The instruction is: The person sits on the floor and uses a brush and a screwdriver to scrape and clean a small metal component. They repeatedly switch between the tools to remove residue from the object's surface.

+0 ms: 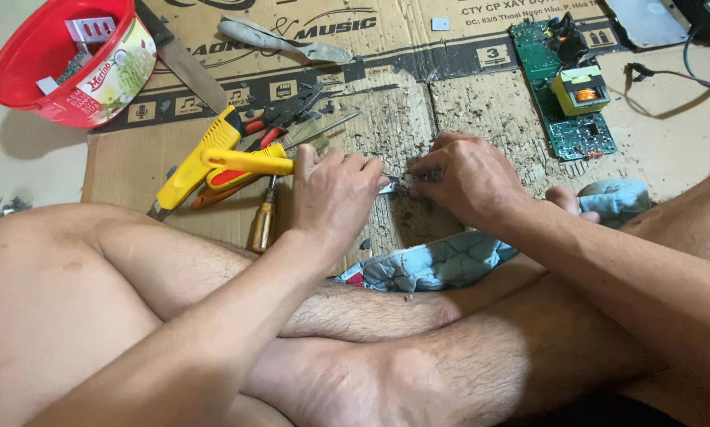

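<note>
Small metal part (406,183), grey and partly hidden, sits pinched between the fingertips of both hands just above a sheet of flattened cardboard (481,103) littered with dark debris. Left hand (331,194) is closed around a yellow-handled tool (248,160) whose metal tip (390,187) meets the part. Right hand (462,175) is curled, its fingertips clamped on the part from the other side. Yellow glue gun (193,164), red-handled pliers (272,126) and a wooden-handled screwdriver (262,224) lie just beside the left hand. Green circuit board (564,87) lies well apart at upper right. Red plastic bucket (66,59) stands at upper left, a large knife (185,63) beside it. Grey quilted cloth (434,265) lies under the right forearm, across the crossed bare legs.
</note>
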